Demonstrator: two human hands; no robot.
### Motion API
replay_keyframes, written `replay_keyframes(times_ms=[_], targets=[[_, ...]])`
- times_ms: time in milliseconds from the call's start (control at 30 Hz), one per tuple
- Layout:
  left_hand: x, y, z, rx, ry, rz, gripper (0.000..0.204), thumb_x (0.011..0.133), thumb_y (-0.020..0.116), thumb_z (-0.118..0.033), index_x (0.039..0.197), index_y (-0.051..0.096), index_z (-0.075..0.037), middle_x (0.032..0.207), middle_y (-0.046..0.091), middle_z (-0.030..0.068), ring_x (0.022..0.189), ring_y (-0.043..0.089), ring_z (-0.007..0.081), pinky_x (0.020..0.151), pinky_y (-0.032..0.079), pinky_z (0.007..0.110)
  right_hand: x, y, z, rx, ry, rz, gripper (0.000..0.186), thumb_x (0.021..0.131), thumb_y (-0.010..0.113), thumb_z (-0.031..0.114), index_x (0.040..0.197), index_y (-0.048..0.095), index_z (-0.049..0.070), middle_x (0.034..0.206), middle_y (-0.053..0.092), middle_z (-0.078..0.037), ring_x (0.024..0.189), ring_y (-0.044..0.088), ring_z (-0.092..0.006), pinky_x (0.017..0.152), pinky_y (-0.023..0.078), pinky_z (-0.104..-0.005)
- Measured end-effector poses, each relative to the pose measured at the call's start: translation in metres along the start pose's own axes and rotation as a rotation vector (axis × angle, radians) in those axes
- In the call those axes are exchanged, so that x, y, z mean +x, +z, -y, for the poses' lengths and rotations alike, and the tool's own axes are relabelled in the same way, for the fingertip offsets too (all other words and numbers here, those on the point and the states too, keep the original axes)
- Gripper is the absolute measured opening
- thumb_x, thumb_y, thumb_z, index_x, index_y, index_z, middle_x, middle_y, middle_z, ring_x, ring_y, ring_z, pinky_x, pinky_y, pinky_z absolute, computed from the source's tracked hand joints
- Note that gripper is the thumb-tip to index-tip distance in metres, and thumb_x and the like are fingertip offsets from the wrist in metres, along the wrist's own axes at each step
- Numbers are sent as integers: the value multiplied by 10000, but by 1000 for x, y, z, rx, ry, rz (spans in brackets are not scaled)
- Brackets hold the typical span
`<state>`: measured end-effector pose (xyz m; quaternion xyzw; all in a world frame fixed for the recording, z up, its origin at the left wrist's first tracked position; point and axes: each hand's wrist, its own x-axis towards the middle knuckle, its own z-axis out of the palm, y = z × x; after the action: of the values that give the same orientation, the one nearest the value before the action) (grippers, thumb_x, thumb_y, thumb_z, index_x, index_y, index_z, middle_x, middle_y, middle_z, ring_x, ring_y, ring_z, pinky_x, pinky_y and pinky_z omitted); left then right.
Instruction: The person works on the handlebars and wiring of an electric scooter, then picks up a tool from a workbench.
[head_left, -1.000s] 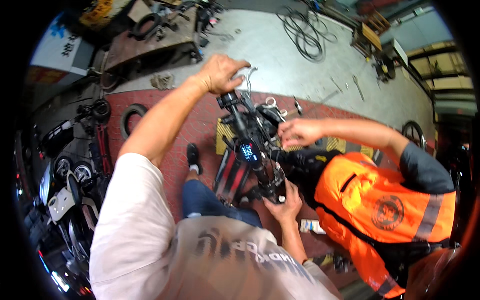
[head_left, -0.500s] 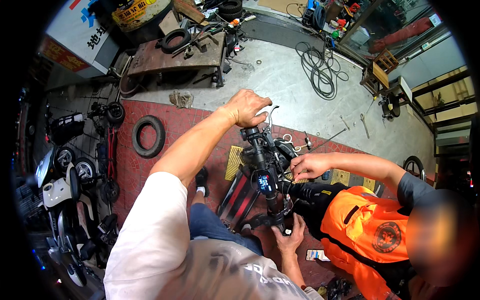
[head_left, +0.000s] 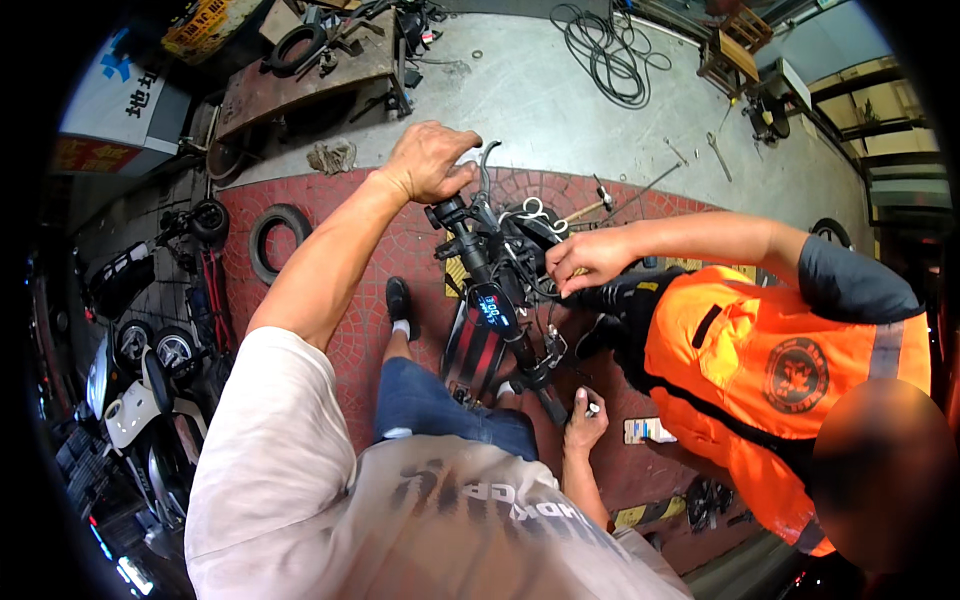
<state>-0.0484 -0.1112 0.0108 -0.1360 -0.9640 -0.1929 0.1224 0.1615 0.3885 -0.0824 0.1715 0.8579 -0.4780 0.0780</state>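
My left hand (head_left: 432,160) was stretched far out in front of me, its fingers curled down over the far grip of the black scooter handlebar (head_left: 497,290) and closed around it, the knuckles on top. From those fingers the bar ran back toward my body, slanting a little to my right, so its long axis lay nearly in line with my outstretched arm; the far end pointed away at the grey concrete floor (head_left: 540,80) and the near end pointed at my lap. Roughly midway along it sat the small lit display panel (head_left: 492,307) with bluish figures, facing up at me, and a tangle of thin black cables (head_left: 528,262) hung off the bar just to the right of that.

My right hand (head_left: 584,420) was low, just beside the near grip, fingers folded loosely round a small white-tipped object (head_left: 593,407); I could not tell what it was, nor whether the hand touched the bar itself.

Across the cables from my left fingers, the hand of another person in an orange safety vest (head_left: 585,258) pinched at the wiring. Beyond my left knuckles a coil of black cable (head_left: 600,55) lay on the concrete, and a loose black rubber tyre (head_left: 280,238) lay on the red brick paving off to their left.
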Motion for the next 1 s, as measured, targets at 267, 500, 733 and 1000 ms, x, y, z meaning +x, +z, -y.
replay_keyframes(times_ms=[267, 500, 733, 1000], targets=[[-14, 6, -9, 19, 0, -94, 382, 812, 660, -289, 1118, 679, -60, 737, 658, 111, 744, 649, 348, 726, 477, 453, -1, 2, -17, -16, 36, 33, 485, 1013, 689, 435, 922, 714, -41, 758, 633, -34, 738, 550, -136, 709, 472, -316], [-6, 7, -24, 0, 6, -142, 321, 841, 697, -303, 1062, 686, -71, 798, 709, 139, 785, 679, 364, 744, 513, 464, 15, -7, -43, -25, 2, -3, 420, 995, 713, 368, 968, 732, -50, 796, 688, -67, 757, 601, -147, 732, 498, -327], [-32, 7, -27, -13, -64, -201, 281, 837, 691, -268, 1034, 700, -68, 817, 715, 126, 790, 678, 363, 748, 522, 461, 43, -6, -60, 328, 134, -87, 366, 991, 713, 352, 893, 706, -1, 774, 630, -31, 709, 585, -149, 671, 489, -328], [-94, -11, -14, 54, -358, -195, 347, 865, 638, -285, 1098, 742, -50, 921, 747, 150, 847, 714, 329, 797, 534, 425, 89, 13, 38, 673, 302, -168, 337, 975, 701, 347, 982, 686, 11, 748, 592, -29, 538, 557, -151, 417, 456, -291]])
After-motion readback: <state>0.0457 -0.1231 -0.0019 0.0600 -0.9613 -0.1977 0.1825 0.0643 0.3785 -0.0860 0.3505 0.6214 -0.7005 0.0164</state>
